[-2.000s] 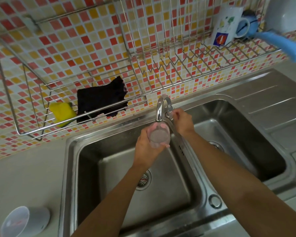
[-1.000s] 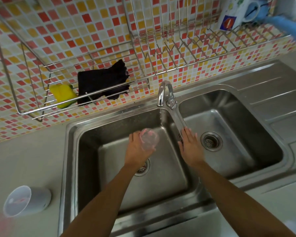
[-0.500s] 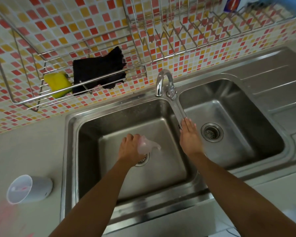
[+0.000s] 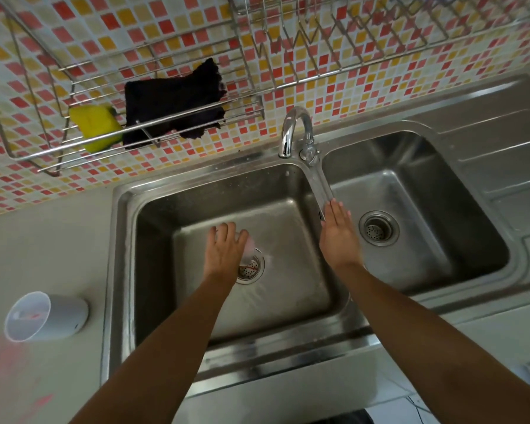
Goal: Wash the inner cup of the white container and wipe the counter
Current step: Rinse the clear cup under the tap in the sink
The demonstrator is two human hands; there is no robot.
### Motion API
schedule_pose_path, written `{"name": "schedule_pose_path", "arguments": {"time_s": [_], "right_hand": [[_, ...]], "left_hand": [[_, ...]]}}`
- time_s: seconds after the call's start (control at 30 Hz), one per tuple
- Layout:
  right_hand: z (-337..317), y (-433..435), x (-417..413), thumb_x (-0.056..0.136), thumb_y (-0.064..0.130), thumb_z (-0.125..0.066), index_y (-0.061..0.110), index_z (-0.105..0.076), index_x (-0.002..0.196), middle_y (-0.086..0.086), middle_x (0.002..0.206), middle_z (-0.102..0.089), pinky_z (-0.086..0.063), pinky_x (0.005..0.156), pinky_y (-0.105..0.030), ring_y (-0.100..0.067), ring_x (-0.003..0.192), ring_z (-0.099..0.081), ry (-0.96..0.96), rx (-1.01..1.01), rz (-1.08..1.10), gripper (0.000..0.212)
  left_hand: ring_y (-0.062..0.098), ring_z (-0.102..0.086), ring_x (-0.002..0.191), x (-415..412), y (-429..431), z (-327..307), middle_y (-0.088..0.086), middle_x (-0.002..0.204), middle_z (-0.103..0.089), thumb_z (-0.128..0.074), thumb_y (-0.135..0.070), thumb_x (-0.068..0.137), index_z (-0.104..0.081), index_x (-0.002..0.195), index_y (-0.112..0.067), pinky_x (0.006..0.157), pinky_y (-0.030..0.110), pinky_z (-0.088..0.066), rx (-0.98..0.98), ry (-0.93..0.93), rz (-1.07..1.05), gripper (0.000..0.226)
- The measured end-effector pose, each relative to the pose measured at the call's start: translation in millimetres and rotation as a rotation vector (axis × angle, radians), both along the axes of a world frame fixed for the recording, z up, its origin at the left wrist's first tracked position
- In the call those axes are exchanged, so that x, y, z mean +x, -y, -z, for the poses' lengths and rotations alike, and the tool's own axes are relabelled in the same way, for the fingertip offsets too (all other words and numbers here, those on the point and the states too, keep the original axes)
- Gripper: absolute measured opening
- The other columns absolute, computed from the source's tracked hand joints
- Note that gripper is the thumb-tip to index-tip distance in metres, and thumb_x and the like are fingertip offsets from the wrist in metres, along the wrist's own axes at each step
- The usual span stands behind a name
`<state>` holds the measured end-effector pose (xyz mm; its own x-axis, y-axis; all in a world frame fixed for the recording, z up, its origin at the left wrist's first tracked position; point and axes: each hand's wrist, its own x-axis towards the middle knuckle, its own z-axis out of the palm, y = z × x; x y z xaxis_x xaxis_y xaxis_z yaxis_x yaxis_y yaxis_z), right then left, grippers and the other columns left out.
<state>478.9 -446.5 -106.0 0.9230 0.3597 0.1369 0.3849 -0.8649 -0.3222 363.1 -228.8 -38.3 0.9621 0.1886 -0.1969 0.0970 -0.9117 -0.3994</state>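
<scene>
The left hand (image 4: pixel 224 250) gripped the blurred clear cup (image 4: pixel 248 246), tipped over the left basin's drain (image 4: pixel 250 266), best shaken out low there, while the right hand (image 4: pixel 338 234) rested open-fingered on the divider (image 4: pixel 321 185).
</scene>
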Motion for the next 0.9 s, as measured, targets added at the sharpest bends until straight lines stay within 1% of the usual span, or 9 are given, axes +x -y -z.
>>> {"name": "schedule_pose_path", "arguments": {"time_s": [0.2, 0.4, 0.5, 0.57, 0.63, 0.73, 0.8, 0.83, 0.9], "right_hand": [[1, 0, 0, 0.088, -0.003, -0.052, -0.007, -0.04, 0.138, -0.026, 0.143, -0.041, -0.017, 0.116, -0.042, -0.036, 0.138, -0.034, -0.006, -0.003, 0.005, 0.052], [-2, 2, -1, 0.095, 0.005, -0.041, -0.004, -0.031, 0.144, -0.023, 0.151, -0.032, -0.006, 0.118, -0.037, -0.031, 0.144, -0.022, -0.042, 0.013, -0.001, 0.05], [-3, 4, 0, 0.097, 0.008, -0.04, -0.002, -0.03, 0.145, -0.021, 0.152, -0.03, -0.011, 0.119, -0.044, -0.033, 0.144, -0.019, -0.052, -0.027, -0.03, 0.05], [-8, 4, -2, 0.098, 0.011, -0.039, 0.001, -0.026, 0.147, -0.018, 0.154, -0.026, -0.012, 0.119, -0.049, -0.034, 0.145, -0.016, -0.043, -0.145, -0.024, 0.052], [-16, -3, -9, 0.097, 0.016, -0.04, 0.005, -0.024, 0.148, -0.015, 0.157, -0.022, -0.008, 0.117, -0.05, -0.034, 0.146, -0.011, -0.028, -0.271, -0.025, 0.055], [-38, -29, -33, 0.098, 0.029, -0.039, 0.009, -0.035, 0.144, -0.014, 0.153, -0.031, -0.014, 0.116, -0.048, -0.033, 0.145, -0.016, -0.068, -0.177, -0.094, 0.05], [-66, -57, -55, 0.097, 0.03, -0.044, 0.007, -0.053, 0.13, -0.016, 0.135, -0.054, -0.036, 0.109, -0.044, -0.035, 0.132, -0.042, -0.054, 0.052, -0.148, 0.041], [-86, -72, -68, 0.095, 0.028, -0.047, 0.007, -0.061, 0.117, -0.015, 0.117, -0.064, -0.047, 0.097, -0.042, -0.033, 0.114, -0.057, -0.004, 0.165, -0.184, 0.034], [-136, -104, -93, 0.093, 0.024, -0.054, 0.009, -0.067, 0.096, -0.008, 0.087, -0.069, -0.054, 0.069, -0.034, -0.023, 0.079, -0.064, 0.135, 0.351, -0.254, 0.019]], "left_hand": [[0.031, -0.039, 0.127, -10, -2, -2, 0.013, 0.138, -0.038, -0.072, -0.022, 0.072, -0.035, 0.132, -0.022, 0.107, 0.047, -0.03, 0.007, 0.09, 0.023, 0.07], [0.029, -0.041, 0.123, -34, -12, -4, 0.01, 0.134, -0.04, -0.069, -0.016, 0.07, -0.033, 0.134, -0.026, 0.104, 0.05, -0.031, -0.076, 0.166, -0.105, 0.074], [0.028, -0.047, 0.114, -52, -24, -9, 0.009, 0.125, -0.047, -0.077, -0.029, 0.063, -0.032, 0.13, -0.025, 0.099, 0.05, -0.036, -0.137, 0.261, -0.218, 0.081], [0.029, -0.052, 0.107, -63, -33, -13, 0.009, 0.119, -0.051, -0.081, -0.034, 0.058, -0.037, 0.127, -0.023, 0.097, 0.052, -0.038, -0.192, 0.346, -0.272, 0.083], [0.029, -0.053, 0.109, -75, -43, -17, 0.008, 0.121, -0.05, -0.078, -0.039, 0.062, -0.038, 0.127, -0.023, 0.102, 0.055, -0.036, -0.244, 0.365, -0.314, 0.078], [0.027, -0.051, 0.114, -91, -54, -24, 0.005, 0.123, -0.049, -0.068, -0.049, 0.071, -0.038, 0.129, -0.026, 0.108, 0.057, -0.031, -0.346, 0.415, -0.396, 0.07], [0.026, -0.051, 0.113, -100, -61, -32, 0.004, 0.121, -0.05, -0.062, -0.049, 0.071, -0.039, 0.129, -0.026, 0.107, 0.055, -0.033, -0.407, 0.498, -0.428, 0.067], [0.026, -0.052, 0.111, -104, -64, -36, 0.004, 0.119, -0.05, -0.06, -0.049, 0.069, -0.041, 0.129, -0.025, 0.105, 0.053, -0.035, -0.422, 0.543, -0.411, 0.067], [0.025, -0.052, 0.108, -111, -73, -45, 0.003, 0.117, -0.051, -0.057, -0.053, 0.065, -0.043, 0.129, -0.023, 0.101, 0.048, -0.038, -0.415, 0.619, -0.343, 0.072]]}}
